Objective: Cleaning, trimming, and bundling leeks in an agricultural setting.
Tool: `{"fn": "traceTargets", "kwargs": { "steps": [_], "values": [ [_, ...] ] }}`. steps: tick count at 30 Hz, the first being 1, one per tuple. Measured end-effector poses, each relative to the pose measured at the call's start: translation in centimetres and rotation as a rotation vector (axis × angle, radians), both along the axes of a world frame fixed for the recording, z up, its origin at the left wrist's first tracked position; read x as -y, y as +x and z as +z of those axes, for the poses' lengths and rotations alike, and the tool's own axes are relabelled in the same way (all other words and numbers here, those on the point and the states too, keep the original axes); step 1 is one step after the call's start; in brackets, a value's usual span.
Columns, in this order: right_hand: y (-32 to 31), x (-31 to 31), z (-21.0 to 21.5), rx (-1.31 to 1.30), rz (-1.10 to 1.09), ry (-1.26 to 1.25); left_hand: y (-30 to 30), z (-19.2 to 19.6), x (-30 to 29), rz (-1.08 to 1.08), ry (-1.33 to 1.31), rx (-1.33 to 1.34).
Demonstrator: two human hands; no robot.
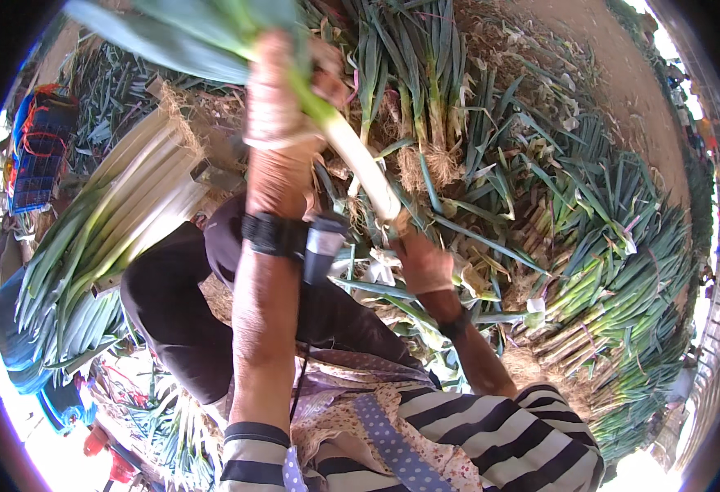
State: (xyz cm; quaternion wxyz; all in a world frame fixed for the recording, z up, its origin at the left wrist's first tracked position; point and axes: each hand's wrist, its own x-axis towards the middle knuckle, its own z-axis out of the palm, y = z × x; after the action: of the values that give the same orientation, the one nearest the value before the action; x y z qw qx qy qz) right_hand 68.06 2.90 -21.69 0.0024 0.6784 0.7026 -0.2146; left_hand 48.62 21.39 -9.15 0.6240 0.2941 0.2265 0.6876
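Our left hand (278, 90) grasps a leek (358, 160), its green shank caught within our curled fingers, leaves fanning past them, the white stem slanting down to our right hand (427, 266). There the root end meets our fingertips; blur keeps us from telling whether they close. Beyond, a pale stack (143, 184) lies left, green bundles (614, 303) right.

No lettering, label, number or sign can be read in this view.
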Motion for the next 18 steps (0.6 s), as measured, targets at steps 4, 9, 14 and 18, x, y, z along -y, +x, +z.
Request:
{"fn": "traceTargets", "kwargs": {
  "steps": [4,9,14,18],
  "values": [
    [7.1,8.6,-1.6,0.198,-0.008,-0.379,-4.6,1.5,-0.5,-0.284,0.147,0.42],
    [9.1,2.9,6.0,-0.95,-0.776,0.152,-4.6,1.4,0.0,-0.463,0.178,0.598],
    [1.9,-5.1,12.6,-0.995,0.201,0.595,-3.2,1.4,0.5,-0.353,0.211,0.64],
    [-3.0,-8.2,14.5,-0.797,0.232,0.394,-2.7,1.3,0.2,-0.309,0.24,0.595]
  ]
}}
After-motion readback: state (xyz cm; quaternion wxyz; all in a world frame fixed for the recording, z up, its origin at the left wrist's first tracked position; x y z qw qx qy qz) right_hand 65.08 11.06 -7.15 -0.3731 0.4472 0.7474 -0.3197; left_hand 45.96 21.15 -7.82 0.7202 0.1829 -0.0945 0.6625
